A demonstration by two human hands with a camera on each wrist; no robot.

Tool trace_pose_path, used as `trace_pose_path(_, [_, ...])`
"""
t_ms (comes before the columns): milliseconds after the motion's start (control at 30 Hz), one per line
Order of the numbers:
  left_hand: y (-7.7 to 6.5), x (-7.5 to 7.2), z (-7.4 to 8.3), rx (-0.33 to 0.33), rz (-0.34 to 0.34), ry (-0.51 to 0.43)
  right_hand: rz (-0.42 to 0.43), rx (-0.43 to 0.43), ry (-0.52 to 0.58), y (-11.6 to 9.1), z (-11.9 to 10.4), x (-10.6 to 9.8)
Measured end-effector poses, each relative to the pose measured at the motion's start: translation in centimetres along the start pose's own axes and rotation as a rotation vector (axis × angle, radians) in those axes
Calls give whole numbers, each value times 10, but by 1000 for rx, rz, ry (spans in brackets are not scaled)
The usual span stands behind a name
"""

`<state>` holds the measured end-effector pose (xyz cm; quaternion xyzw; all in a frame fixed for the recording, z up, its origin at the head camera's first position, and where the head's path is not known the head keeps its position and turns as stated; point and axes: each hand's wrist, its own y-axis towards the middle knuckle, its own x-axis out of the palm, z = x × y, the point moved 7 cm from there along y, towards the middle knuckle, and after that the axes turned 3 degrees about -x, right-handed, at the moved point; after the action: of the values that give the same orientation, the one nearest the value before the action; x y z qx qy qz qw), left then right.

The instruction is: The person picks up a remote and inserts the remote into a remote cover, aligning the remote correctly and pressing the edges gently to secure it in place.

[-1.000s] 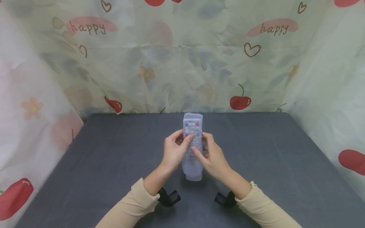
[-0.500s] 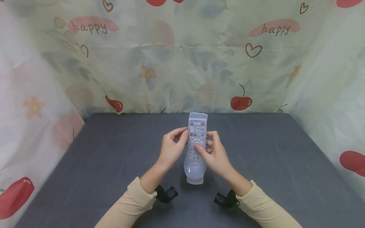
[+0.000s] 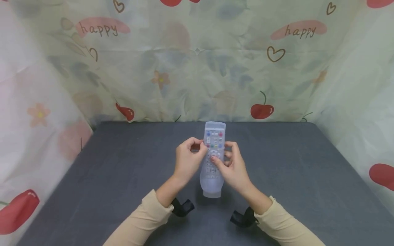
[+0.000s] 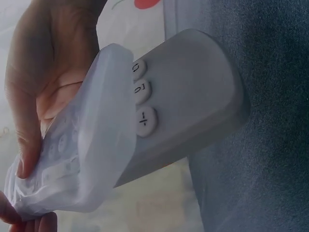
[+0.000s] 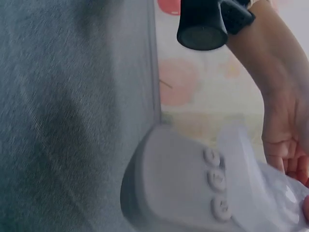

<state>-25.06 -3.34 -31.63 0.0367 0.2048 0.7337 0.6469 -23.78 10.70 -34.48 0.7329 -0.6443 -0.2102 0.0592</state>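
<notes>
A light grey remote control with round buttons sits partly inside a translucent, soft-looking cover, held upright over the table. In both wrist views the remote's plain end protrudes from the cover's open rim. My left hand pinches the cover's left edge between thumb and forefinger, about level with the coloured buttons. With its thumb on the front near the middle buttons and its fingers around the right side, my right hand grips the covered remote. The fingers behind it are mostly hidden.
A dark grey cloth-covered table lies beneath. Printed fabric with cherries, hearts and flowers rises at the back and both sides. Black wrist mounts hang under the beige sleeves.
My left thumb has moved from the remote's front to the cover's left edge, where it now pinches. The covered remote has shifted slightly right; my right hand keeps its grip.
</notes>
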Motion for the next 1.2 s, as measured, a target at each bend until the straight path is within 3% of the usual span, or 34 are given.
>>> trace_pose_path(200, [-2, 2, 11, 56, 3, 64, 62, -24, 50, -1, -5, -3])
trace_pose_path(433, [-5, 4, 13, 65, -4, 89, 81, 20, 64, -1, -7, -7])
trace_pose_path(567, [-3, 3, 14, 64, -36, 66, 53, 14, 62, 1, -9, -8])
trace_pose_path(800, [-1, 6, 6, -33, -140, 57, -31, 31, 36, 0, -9, -8])
trace_pose_path(933, [1, 9, 4, -39, -179, 65, -71, 47, 30, -2, -7, -6])
trace_pose_path(1200, [4, 4, -4, -93, -128, -36, -175, 70, -46, 0, -4, 3])
